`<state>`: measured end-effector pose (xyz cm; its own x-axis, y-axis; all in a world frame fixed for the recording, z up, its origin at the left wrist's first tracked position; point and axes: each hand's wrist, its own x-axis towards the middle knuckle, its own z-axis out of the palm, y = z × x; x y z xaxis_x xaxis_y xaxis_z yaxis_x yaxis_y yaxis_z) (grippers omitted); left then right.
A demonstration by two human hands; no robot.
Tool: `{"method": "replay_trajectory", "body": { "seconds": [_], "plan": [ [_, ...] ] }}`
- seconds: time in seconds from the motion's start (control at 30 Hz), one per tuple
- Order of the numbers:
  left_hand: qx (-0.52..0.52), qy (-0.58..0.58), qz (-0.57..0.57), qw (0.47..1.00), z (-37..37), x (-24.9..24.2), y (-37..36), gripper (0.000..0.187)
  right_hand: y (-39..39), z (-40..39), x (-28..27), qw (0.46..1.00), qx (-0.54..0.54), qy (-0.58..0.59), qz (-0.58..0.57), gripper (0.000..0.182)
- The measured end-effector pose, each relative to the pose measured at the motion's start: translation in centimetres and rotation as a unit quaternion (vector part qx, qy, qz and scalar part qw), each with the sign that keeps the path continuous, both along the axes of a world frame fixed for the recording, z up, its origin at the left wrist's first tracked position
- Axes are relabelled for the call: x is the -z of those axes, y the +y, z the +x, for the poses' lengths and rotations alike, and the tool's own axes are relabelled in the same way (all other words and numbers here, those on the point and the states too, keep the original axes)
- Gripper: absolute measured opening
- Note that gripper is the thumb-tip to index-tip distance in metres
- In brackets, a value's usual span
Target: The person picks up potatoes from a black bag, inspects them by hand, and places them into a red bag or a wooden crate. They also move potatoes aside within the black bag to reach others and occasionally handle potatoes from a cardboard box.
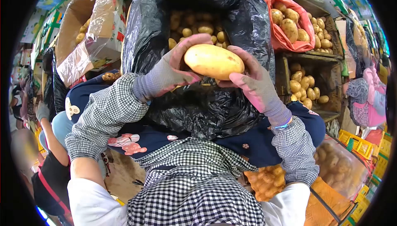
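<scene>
One large, smooth yellow potato (214,62) is held up between my two gloved hands, above a box lined with black plastic (142,32). My left hand (175,67) grips its left end, and my right hand (254,79) grips its right end. Both gloves are grey with pink palms and fingers. Inside the liner, below and beyond my hands, lie several smaller potatoes (187,32). The lower part of the box's inside is hidden by my hands and the folded plastic.
Potatoes fill a red bag (271,32) at the upper right, above a wooden crate (285,75) with more. A plastic-lined cardboard box (68,40) stands at the left. Orange net bags (266,182) lie lower right. Another person (51,184) is at the lower left.
</scene>
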<state>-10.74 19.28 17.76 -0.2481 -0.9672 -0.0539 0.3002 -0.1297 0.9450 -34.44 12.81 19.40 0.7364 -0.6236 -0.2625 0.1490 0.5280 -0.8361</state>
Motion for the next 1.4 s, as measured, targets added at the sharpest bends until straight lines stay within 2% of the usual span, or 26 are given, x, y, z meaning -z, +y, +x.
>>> {"method": "replay_trajectory", "body": {
  "seconds": [0.07, 0.13, 0.2, 0.3, 0.37, 0.4, 0.43, 0.5, 0.57, 0.67, 0.7, 0.77, 0.8, 0.87, 0.93, 1.07, 1.17, 1.3, 1.4],
  "plan": [
    [-0.008, -0.056, -0.04, 0.998, -0.2, 0.0, -0.2, 0.097, -0.2, -0.2, 0.4, 0.997, 0.011, 0.022, -0.075, 0.069],
    [0.005, -0.126, 0.007, 0.992, -0.1, -0.9, -0.1, 0.096, -0.2, -0.3, 1.0, 0.985, 0.019, 0.037, -0.169, 0.068],
    [0.013, -0.144, 0.028, 0.989, -0.2, -1.0, 0.1, 0.094, 0.1, 0.0, 2.0, 0.959, 0.026, 0.039, -0.279, 0.066],
    [0.012, -0.124, 0.004, 0.992, -0.5, -0.3, 0.3, 0.091, 0.7, 0.2, 1.9, 0.939, 0.043, 0.075, -0.332, 0.052],
    [0.007, -0.147, -0.037, 0.988, -0.4, -0.5, 0.1, 0.089, 0.2, 0.4, 1.0, 0.985, 0.085, 0.027, -0.147, 0.042],
    [0.003, -0.112, -0.01, 0.994, -0.5, -1.0, 0.2, 0.089, -0.2, 0.4, 0.7, 0.993, 0.106, 0.004, -0.053, 0.038],
    [-0.001, -0.076, 0.017, 0.997, -0.6, -1.6, 0.3, 0.089, -0.4, 0.2, 0.8, 0.993, 0.097, -0.011, -0.062, 0.039],
    [-0.012, -0.036, 0.067, 0.997, -0.6, -2.6, 0.2, 0.092, -0.7, 0.0, 0.8, 0.997, 0.077, -0.01, 0.002, 0.048],
    [-0.025, -0.039, 0.026, 0.999, -0.5, -2.0, 0.1, 0.093, -0.7, 0.0, 0.9, 0.997, 0.062, -0.022, 0.042, 0.063],
    [-0.031, -0.077, -0.016, 0.996, -0.3, -1.3, 0.1, 0.096, -1.5, -0.9, 1.2, 0.987, -0.046, -0.055, 0.142, 0.064],
    [-0.032, -0.096, -0.027, 0.995, -0.2, -1.1, 0.1, 0.097, -1.3, -1.0, 1.0, 0.989, -0.051, -0.02, 0.138, 0.063],
    [-0.039, -0.048, -0.071, 0.996, -0.9, -0.3, 0.1, 0.096, -0.7, -0.6, -0.2, 0.988, -0.07, 0.049, 0.126, 0.062],
    [-0.045, -0.025, -0.093, 0.994, -1.1, -0.3, 0.2, 0.095, -0.5, -0.5, -0.3, 0.993, -0.051, 0.01, 0.105, 0.063],
    [-0.035, -0.001, 0.002, 0.999, -0.7, -1.3, 0.4, 0.092, -0.1, -0.5, -0.4, 0.996, -0.012, -0.065, 0.063, 0.067],
    [-0.027, 0.013, 0.053, 0.998, -0.3, -1.5, -0.1, 0.089, 0.1, -0.3, 0.1, 0.997, 0.012, -0.069, 0.016, 0.071],
    [-0.022, 0.018, 0.1, 0.995, -0.5, -3.1, 0.0, 0.082, -0.6, -1.5, 1.4, 0.996, 0.043, -0.071, 0.013, 0.079],
    [-0.006, -0.013, 0.111, 0.994, -0.6, -3.1, -0.1, 0.077, -0.5, -1.7, 1.5, 0.997, 0.054, -0.037, -0.05, 0.087],
    [-0.015, -0.021, 0.03, 0.999, -0.9, -2.6, 0.2, 0.073, -0.3, -0.8, 1.4, 0.982, 0.06, -0.01, -0.181, 0.102],
    [-0.008, -0.011, -0.006, 1.0, -0.8, -1.9, 0.1, 0.073, -0.1, -0.6, 0.2, 0.984, 0.067, -0.024, -0.163, 0.111]
  ]
}}
